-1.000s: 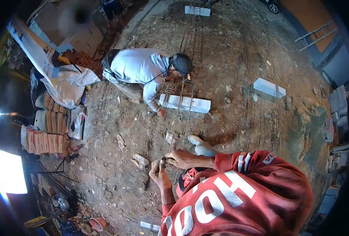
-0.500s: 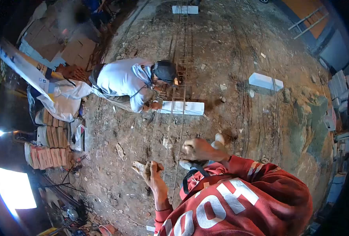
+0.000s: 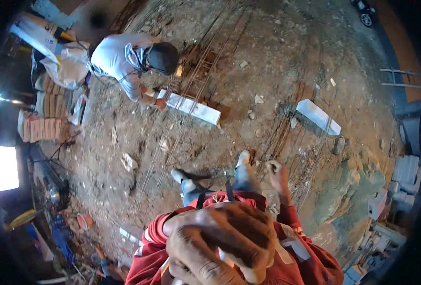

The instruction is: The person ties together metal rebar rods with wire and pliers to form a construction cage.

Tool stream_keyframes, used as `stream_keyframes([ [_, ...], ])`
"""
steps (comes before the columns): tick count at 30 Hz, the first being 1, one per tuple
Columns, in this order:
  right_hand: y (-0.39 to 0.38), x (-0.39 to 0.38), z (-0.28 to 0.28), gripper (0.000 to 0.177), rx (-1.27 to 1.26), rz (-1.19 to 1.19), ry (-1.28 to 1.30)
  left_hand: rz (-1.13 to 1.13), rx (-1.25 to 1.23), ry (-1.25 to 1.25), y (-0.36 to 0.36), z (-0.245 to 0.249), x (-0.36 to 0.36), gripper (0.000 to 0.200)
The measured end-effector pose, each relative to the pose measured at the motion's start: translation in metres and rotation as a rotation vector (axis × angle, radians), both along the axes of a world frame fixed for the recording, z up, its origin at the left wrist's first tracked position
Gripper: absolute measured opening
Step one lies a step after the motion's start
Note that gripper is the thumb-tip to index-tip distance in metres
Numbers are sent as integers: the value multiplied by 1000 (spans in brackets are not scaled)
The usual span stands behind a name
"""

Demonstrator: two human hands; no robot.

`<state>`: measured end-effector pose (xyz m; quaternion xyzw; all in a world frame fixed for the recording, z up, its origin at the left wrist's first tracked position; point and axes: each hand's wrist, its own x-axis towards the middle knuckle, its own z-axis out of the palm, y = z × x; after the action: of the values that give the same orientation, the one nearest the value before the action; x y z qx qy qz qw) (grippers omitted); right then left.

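My left hand is raised close to the camera, large in view, in front of my red sweatshirt. Its fingers are curled in; anything inside them is hidden. Out to the right, my right hand hovers over the dirt floor with bent fingers, and I cannot make out anything in it. Ahead of my feet, long thin steel bars run across a white block. A co-worker in a grey top bends over that block, one hand at its left end.
Another white block lies to the right, with more steel bars beside it. Stacked bricks and a bright lamp stand at left. A ladder leans at the far right. Rubble is scattered over the ground.
My left hand has risen from above the steel bars towards the camera. The right hand has swung out to the right. My view has turned, and the co-worker appears farther left.
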<state>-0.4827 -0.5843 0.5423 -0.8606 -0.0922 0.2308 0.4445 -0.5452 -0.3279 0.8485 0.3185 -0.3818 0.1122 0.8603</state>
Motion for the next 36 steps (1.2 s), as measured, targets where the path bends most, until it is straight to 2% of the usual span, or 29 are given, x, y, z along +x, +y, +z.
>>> stream_keyframes([
  [1, -28, 15, 4, 16, -84, -14, 80, 18, 3, 16, -9, 1, 11, 23],
  [3, -87, 39, -28, 14, -195, 19, -266, 133, 39, 129, -21, -3, 25, 21],
  [4, -109, 59, -34, 14, -179, 45, -268, 221, 74, 217, -26, -11, 35, 20],
  [5, -125, 74, -38, 16, -172, 27, -237, 278, 79, 451, -35, -21, 32, 23],
  [7, -142, 102, -51, 17, -153, 35, -206, 422, 269, 667, -35, -60, 48, 26],
  [9, -145, 128, -70, 19, -156, -154, -32, 542, 426, 1089, -41, -101, 57, 22],
  [11, -101, 145, -39, 19, -142, -43, -36, 802, 782, 1166, -44, -180, 47, 23],
  [12, -82, 153, -27, 20, -140, 38, -37, 915, 895, 1167, -44, -205, 39, 22],
  [13, -76, 166, -56, 22, 55, 205, -304, 1024, 1008, 1164, -44, -229, 27, 21],
  [15, -9, 162, -4, 27, -195, 222, -116, 1186, 1067, 1305, -45, -297, -10, 23],
  [16, 13, 160, -1, 28, -154, 268, -116, 1089, 1199, 1513, -45, -332, -38, 25],
  [17, 30, 160, 0, 29, -114, 314, -116, 1124, 1333, 1586, -48, -360, -65, 25],
  [18, 44, 160, -13, 29, -119, 396, -120, 1034, 1284, 1880, -53, -378, -86, 26],
  [19, 58, 154, -20, 28, -35, 414, -187, 961, 1051, 1899, -56, -415, -130, 27],
  [20, 73, 149, -7, 29, -64, 499, -161, 1031, 895, 2009, -69, -461, -171, 25],
  [21, 83, 145, -11, 29, -79, 563, -127, 827, 699, 2145, -75, -468, -204, 25],
  [22, 91, 144, -20, 29, -95, 624, -95, 845, 732, 2235, -88, -485, -234, 20],
  [23, 97, 142, -28, 28, -110, 672, -102, 796, 351, 2286, -99, -466, -246, 20],
  [25, 98, 141, -61, 28, -213, 737, -160, 745, 418, 2528, -113, -445, -252, 21],
  [27, 96, 146, -75, 29, -234, 731, -152, 757, 319, 2592, -120, -452, -258, 22],
  [29, 81, 154, -104, 29, -292, 694, -155, 866, 86, 2475, -123, -472, -254, 22],
  [30, 72, 160, -131, 30, -329, 662, -176, 831, 36, 2431, -118, -494, -258, 21],
  [31, 61, 172, -157, 31, -388, 657, -120, 908, 53, 2424, -114, -504, -242, 18],
  [32, 50, 182, -171, 32, -447, 643, -64, 931, -1, 2275, -104, -537, -235, 18],
  [33, 46, 191, -159, 27, -416, 504, 88, 940, -65, 2125, -94, -567, -228, 19],
  [34, 44, 200, -149, 23, -366, 361, 236, 997, -160, 2116, -66, -506, -182, 20],
  [35, 41, 214, -165, 23, -350, 304, 211, 919, -97, 2150, -40, -520, -164, 18],
  [36, 29, 230, -200, 23, -559, 478, 0, 941, -255, 2081, -18, -523, -142, 14],
])
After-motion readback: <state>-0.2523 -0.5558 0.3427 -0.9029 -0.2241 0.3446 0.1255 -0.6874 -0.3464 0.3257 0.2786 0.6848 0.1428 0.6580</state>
